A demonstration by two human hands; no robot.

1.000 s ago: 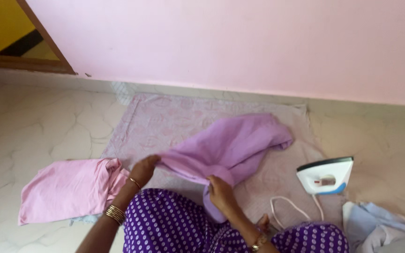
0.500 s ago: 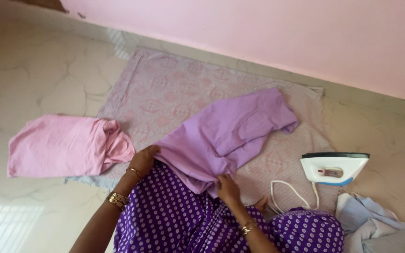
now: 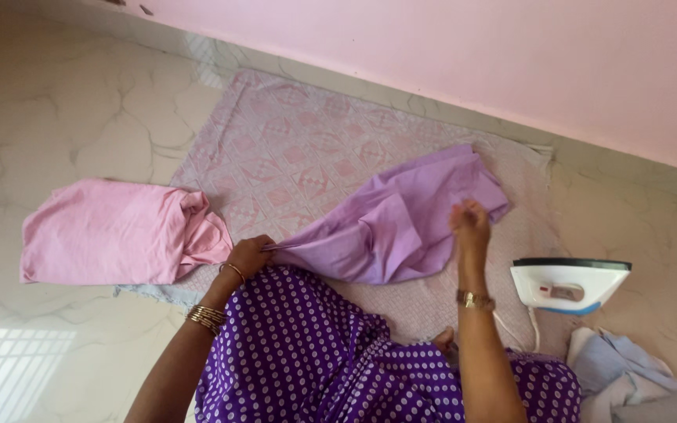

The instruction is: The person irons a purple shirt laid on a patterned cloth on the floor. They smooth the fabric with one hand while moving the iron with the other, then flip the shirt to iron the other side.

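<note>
Lilac garment [image 3: 389, 223] in both grips, left hand [image 3: 246, 256], right hand [image 3: 470, 223], iron [image 3: 570, 284] beside, pink cloth [image 3: 111, 233] left

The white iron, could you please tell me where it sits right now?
In the head view the white iron rests at the right edge of the patterned mat, beyond the right hand, with pale blue cloth nearer the person.

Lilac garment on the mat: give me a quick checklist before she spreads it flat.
1. Left hand gripping the lilac garment edge: ok.
2. Right hand on the far part of the garment: looks pinched, cannot tell.
3. Garment flat: not ok, bunched and creased.
4. Iron off the garment, at the patterned mat edge: ok.
5. Pink cloth apart from the garment: ok.
6. Iron heat: cannot tell.
</note>
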